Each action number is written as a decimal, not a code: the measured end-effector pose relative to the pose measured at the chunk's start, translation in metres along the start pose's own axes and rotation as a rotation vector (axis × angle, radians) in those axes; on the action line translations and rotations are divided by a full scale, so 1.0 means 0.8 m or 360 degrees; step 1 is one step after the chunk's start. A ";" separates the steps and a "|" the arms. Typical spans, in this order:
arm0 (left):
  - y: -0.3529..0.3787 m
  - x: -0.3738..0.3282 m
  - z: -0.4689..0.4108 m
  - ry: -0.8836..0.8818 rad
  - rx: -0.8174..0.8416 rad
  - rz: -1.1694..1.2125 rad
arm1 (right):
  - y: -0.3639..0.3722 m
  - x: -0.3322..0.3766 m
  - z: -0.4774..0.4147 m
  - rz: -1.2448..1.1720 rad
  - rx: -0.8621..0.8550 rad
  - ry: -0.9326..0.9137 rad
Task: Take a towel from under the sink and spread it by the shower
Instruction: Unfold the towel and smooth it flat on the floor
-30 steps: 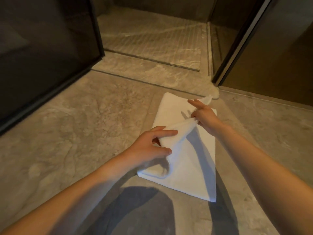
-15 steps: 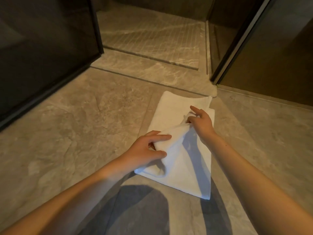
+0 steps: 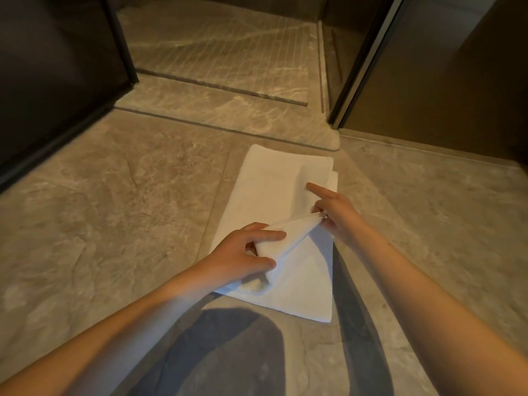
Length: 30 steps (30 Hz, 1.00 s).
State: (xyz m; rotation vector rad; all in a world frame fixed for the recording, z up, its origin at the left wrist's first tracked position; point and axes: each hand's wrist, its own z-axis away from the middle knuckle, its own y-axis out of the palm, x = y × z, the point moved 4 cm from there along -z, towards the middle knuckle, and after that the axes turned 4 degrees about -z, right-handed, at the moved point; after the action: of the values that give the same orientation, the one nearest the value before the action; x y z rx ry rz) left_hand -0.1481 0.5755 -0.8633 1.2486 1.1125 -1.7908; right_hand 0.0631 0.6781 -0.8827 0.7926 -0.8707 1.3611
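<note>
A white towel (image 3: 271,192), still folded, lies on the grey stone floor just in front of the shower threshold (image 3: 228,110). My left hand (image 3: 243,252) grips the near left part of the towel's top layer, lifted off the rest. My right hand (image 3: 334,212) pinches the same layer at its right end, index finger stretched forward over the towel. The lifted layer runs as a raised ridge between the two hands. The shower floor (image 3: 217,50) with its grooved tile lies beyond.
A dark glass panel (image 3: 57,75) stands at the left and a dark door or panel (image 3: 443,81) with a metal frame at the right. Stone floor (image 3: 114,210) spreads to both sides of the towel. My shadow falls on the floor near me.
Both hands have drawn the lifted layer of the towel back toward me, away from the shower. The far end of the towel now lies flat and uncovered.
</note>
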 end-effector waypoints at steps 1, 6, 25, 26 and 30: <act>-0.003 0.001 0.001 0.0005 -0.0011 0.0018 | 0.004 0.003 0.001 -0.0018 0.0047 -0.0005; -0.018 0.005 0.006 0.0013 -0.0062 0.0078 | 0.021 0.014 -0.002 -0.0009 0.0162 -0.0034; -0.162 0.052 0.090 -0.0100 -0.0616 0.0499 | 0.244 0.058 -0.015 -0.0100 0.0721 -0.0260; -0.173 0.058 0.098 -0.0120 -0.0673 0.0500 | 0.262 0.054 -0.016 -0.0077 0.0735 -0.0256; -0.218 0.085 0.131 -0.0220 -0.0884 0.0377 | 0.340 0.036 -0.026 0.0102 0.0803 -0.0298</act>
State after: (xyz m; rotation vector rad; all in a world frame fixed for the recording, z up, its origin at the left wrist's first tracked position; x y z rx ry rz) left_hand -0.3605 0.5471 -0.8635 0.8637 1.2145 -1.2507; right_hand -0.2069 0.7263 -0.8726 1.3048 -0.7041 1.6078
